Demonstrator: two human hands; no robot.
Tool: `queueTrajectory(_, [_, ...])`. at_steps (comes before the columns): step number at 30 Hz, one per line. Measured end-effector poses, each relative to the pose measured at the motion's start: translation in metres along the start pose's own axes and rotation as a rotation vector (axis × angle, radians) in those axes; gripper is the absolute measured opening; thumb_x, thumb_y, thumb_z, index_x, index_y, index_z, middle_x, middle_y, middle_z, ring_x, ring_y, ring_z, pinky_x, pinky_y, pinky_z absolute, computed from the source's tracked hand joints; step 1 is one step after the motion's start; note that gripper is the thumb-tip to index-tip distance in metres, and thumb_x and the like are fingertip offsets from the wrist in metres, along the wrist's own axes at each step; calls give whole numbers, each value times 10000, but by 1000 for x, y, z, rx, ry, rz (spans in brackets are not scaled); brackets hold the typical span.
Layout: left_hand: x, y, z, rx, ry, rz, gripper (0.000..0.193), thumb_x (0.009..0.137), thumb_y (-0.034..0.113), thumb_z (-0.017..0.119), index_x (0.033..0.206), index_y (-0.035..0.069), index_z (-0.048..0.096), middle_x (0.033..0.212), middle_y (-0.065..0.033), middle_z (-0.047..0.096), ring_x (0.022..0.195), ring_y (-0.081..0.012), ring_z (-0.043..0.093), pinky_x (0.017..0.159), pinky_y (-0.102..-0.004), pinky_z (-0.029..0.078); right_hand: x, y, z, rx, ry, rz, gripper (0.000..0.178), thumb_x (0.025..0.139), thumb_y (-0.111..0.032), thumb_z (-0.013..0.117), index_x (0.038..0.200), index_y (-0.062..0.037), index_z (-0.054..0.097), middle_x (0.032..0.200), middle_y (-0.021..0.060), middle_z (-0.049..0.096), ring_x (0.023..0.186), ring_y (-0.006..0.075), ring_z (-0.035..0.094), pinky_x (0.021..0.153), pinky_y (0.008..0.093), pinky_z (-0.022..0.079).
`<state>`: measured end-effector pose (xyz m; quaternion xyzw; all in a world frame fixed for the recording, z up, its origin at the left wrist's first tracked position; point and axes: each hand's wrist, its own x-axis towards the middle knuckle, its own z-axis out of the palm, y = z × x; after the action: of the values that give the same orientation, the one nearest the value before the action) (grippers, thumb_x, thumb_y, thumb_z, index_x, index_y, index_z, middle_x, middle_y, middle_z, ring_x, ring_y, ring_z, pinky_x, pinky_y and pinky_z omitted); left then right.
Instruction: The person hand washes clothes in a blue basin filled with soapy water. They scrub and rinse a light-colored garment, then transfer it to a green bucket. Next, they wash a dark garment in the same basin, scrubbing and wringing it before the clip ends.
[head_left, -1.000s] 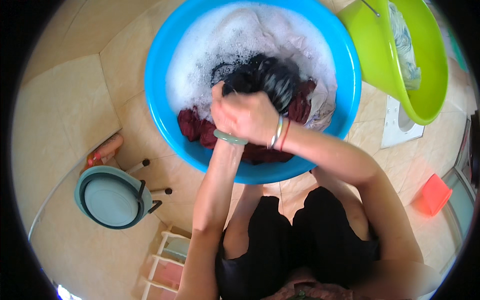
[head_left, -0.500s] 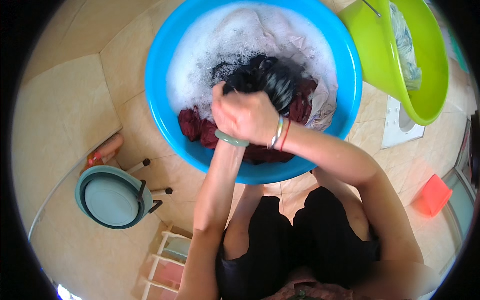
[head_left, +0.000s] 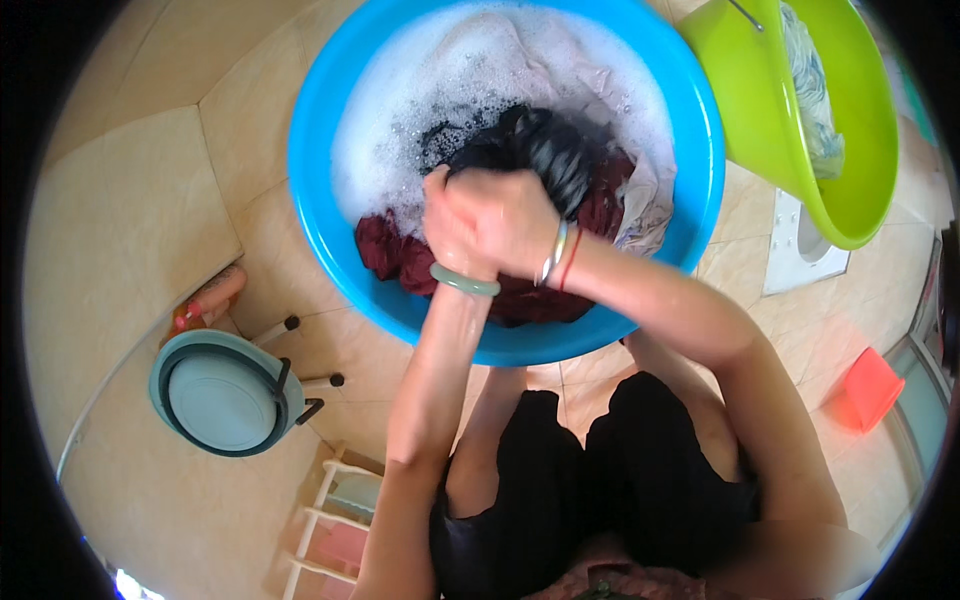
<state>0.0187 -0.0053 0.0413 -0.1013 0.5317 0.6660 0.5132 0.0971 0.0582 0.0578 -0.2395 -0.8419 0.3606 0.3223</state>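
A big blue basin (head_left: 320, 240) full of soapy water sits on the tiled floor in front of me. Both hands are pressed together over it, gripping a wet black garment (head_left: 545, 150) that bunches up beyond my knuckles. My left hand (head_left: 445, 225), with a green bangle at the wrist, lies partly under my right hand (head_left: 510, 220), which wears thin bracelets. A dark red garment (head_left: 400, 255) lies in the water beneath my wrists, and a pale cloth (head_left: 640, 210) sits at the basin's right side.
A lime green bucket (head_left: 850, 190) holding a patterned cloth stands at the upper right. A grey-blue lidded pot (head_left: 215, 395) rests at lower left, a small wooden rack (head_left: 335, 520) below it. An orange block (head_left: 865, 385) lies at right.
My hands and the black garment have shifted slightly within the basin, a small rubbing motion. Nothing has been picked up or let go.
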Motion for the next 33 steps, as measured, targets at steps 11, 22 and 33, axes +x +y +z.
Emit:
queueTrajectory(11, [2, -11, -17, -98, -268, 106, 253, 991, 292, 491, 999, 84, 633, 867, 23, 595, 785, -113, 558, 723, -278, 482, -6, -39, -12, 76, -32, 81, 270, 893, -196, 648, 699, -62, 516, 645, 109, 545, 583, 304, 601, 531, 394, 495])
queueTrajectory(22, [-16, 78, 40, 395, 46, 445, 467, 953, 324, 625, 1268, -14, 552, 1257, -84, 590, 1132, -171, 544, 1019, -303, 398, 67, 89, -57, -249, 154, 214, 243, 942, -328, 580, 826, -122, 635, 838, 118, 640, 765, 333, 635, 622, 457, 510])
queueTrajectory(33, [7, 52, -8, 1376, -236, 1067, 257, 837, 32, 680, 1088, 84, 669, 1153, -72, 659, 1136, -235, 594, 974, -362, 434, -3, 75, -52, -239, -67, 28, 58, 811, -101, 676, 866, -118, 674, 905, -4, 625, 884, 209, 584, 794, 352, 430])
